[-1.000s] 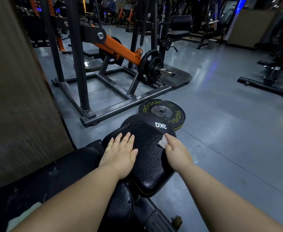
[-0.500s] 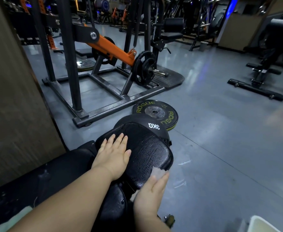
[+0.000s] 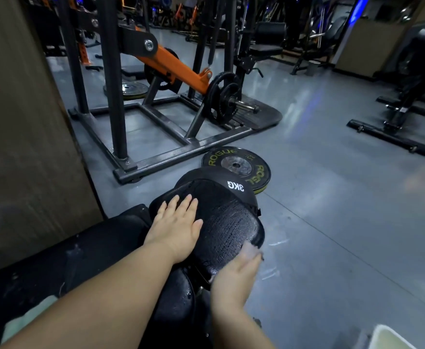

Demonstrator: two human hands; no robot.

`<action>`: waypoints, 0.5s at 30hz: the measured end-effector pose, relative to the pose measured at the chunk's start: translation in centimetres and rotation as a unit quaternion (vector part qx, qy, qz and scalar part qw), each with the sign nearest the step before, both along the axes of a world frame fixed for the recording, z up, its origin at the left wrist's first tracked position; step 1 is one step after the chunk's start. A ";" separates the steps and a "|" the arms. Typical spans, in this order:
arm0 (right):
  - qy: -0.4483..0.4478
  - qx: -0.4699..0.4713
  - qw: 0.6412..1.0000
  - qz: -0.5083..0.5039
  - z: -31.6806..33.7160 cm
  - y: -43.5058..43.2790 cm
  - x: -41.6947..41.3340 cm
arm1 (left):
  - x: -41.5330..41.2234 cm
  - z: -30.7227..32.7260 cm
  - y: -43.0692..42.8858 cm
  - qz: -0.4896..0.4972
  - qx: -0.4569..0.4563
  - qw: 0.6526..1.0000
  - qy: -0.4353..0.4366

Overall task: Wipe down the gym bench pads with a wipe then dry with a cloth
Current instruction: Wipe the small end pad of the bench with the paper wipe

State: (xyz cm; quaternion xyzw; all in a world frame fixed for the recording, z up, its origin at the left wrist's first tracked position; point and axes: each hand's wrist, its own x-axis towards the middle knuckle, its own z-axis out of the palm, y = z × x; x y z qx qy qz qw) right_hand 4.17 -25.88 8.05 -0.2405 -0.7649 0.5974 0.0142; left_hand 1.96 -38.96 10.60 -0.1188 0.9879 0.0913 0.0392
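Note:
A black textured bench pad (image 3: pixel 227 222) glistens wet in front of me. My left hand (image 3: pixel 177 229) lies flat on the pad's left half, fingers straight. My right hand (image 3: pixel 236 277), blurred, presses a white wipe (image 3: pixel 251 249) under straight fingers against the pad's near right edge. A black piece marked 3KG (image 3: pixel 235 185) sits behind the pad's far end. The longer black bench cushion (image 3: pixel 93 248) runs off to the left. A pale cloth (image 3: pixel 30 317) lies at the bottom left, half hidden by my left forearm.
A ROGUE weight plate (image 3: pixel 236 165) lies on the grey floor just beyond the pad. A black steel rack frame (image 3: pixel 156 157) with an orange lever arm stands ahead. A brown panel (image 3: pixel 17 147) walls the left. Another bench base (image 3: pixel 392 133) stands at the right. A pale container corner (image 3: pixel 392 340) shows at the bottom right.
My right hand slid the wipe from the pad's far right edge down to its near right edge. My left hand stayed flat on the pad.

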 end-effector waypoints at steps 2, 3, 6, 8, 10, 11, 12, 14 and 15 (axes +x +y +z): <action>0.016 -0.029 0.999 0.034 -0.6 -0.7 3.1 | 0.0 0.1 0.0 0.001 0.000 1.000 -0.003; 0.022 -0.035 0.998 0.046 -1.0 -0.8 3.3 | 0.0 0.1 0.0 0.000 0.001 1.000 -0.003; 0.026 -0.023 0.999 0.042 -1.7 -0.5 1.6 | 0.0 0.1 0.1 0.002 -0.001 1.000 -0.003; 0.032 -0.017 0.999 0.024 -1.9 0.0 -0.3 | 0.0 0.1 0.1 0.001 -0.001 1.000 -0.001; 0.031 -0.004 0.999 0.010 -1.9 0.8 -2.6 | 0.0 0.1 0.1 0.001 0.000 1.000 0.002; 0.028 0.008 1.000 0.007 -1.7 1.3 -3.8 | -0.1 0.0 0.1 0.001 0.000 1.000 0.003; 0.025 0.024 0.999 0.011 -1.6 1.8 -5.0 | -0.1 0.0 0.0 0.000 0.001 1.000 0.005; 0.021 0.075 0.996 0.044 -1.3 2.9 -7.3 | -0.1 0.0 0.0 -0.003 0.003 1.000 0.005; 0.017 0.101 0.992 0.074 -1.0 3.3 -8.2 | 0.0 0.0 0.0 -0.004 0.004 1.000 0.005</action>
